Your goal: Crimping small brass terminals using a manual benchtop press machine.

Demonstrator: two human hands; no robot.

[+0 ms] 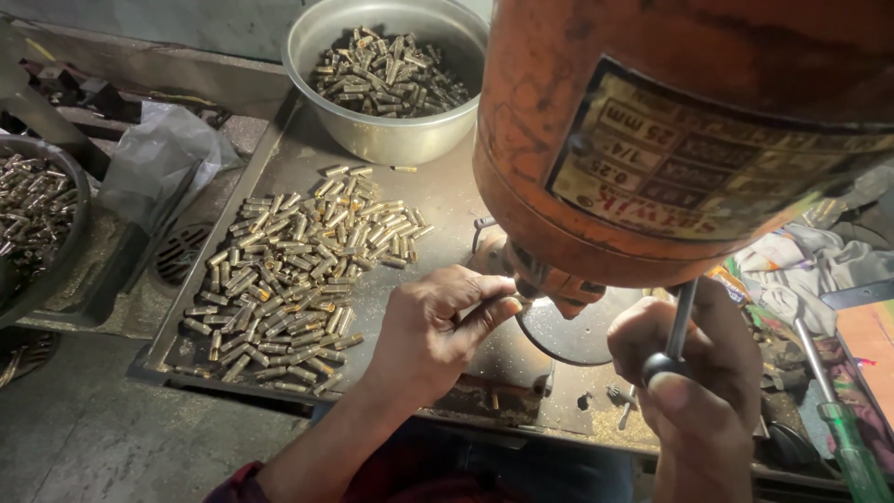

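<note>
My left hand [438, 326] is pinched shut at the base of the orange drill press [670, 130], fingertips under its spindle, apparently holding a small brass piece that is mostly hidden. My right hand [694, 391] is shut on the black knob of the press's feed lever [678, 326]. A heap of small brass cylinders [289, 270] lies on the metal tray [447, 196] just left of my left hand. The round press table [577, 331] shows under the spindle.
A steel bowl [386, 135] full of brass pieces stands at the tray's far end. A dark pan [37, 214] with more pieces sits at the left. A green-handled screwdriver [843, 428] and rags [801, 265] lie at the right.
</note>
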